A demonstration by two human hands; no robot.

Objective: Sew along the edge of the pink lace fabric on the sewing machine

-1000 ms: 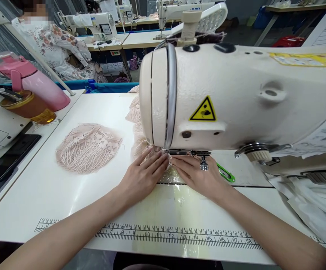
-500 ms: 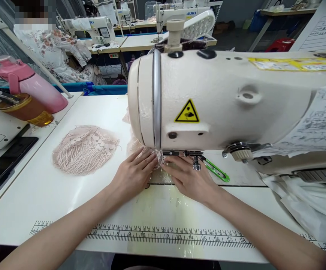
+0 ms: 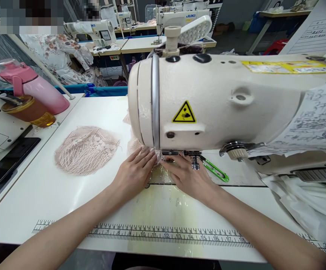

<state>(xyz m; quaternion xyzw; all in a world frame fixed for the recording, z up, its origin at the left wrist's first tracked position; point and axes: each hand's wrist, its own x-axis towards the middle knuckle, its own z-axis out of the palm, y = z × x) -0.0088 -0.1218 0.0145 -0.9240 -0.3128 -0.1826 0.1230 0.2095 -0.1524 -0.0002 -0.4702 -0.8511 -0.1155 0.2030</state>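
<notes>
My left hand lies flat on pale pink lace fabric at the left of the needle area, fingers stretched out and pressing it down. Opposite it, my right hand has its fingers extended and apart, their tips by the lace edge and partly hidden under the sewing machine. The machine head covers much of the fabric and the needle. Right of my right hand lie green thread snips. A separate rounded pink lace piece rests on the white table to the left.
A pink bottle, an amber cup and a black phone stand or lie at the left. White fabric is bunched at the right. A printed ruler runs along the front edge. Another person sits beyond.
The view has shifted slightly, so the machine appears a little lower and further left. Both hands stay at the lace with almost no visible movement.
</notes>
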